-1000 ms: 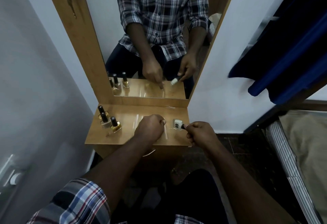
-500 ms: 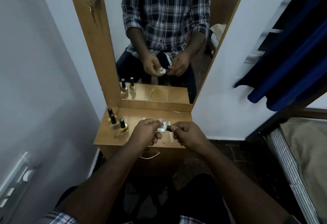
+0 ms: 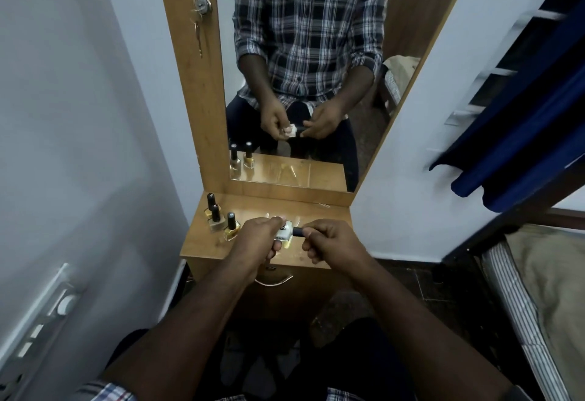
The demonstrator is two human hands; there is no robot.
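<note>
Head view: three small bottles [image 3: 221,220] stand on counter [image 3: 202,242], left side. Left hand [image 3: 258,237] grips white bottle [image 3: 284,232] sideways above counter. Right hand [image 3: 332,242] pinches black cap [image 3: 297,231]. If cap comes off while bottle is tipped, polish could spill.

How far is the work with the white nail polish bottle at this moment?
Done: the white bottle is off the wooden shelf, held sideways in the left hand. In hand: the right hand grips its black cap, which looks joined to the bottle. Left: probably unscrewing it; three other bottles stand capped nearby.
</note>
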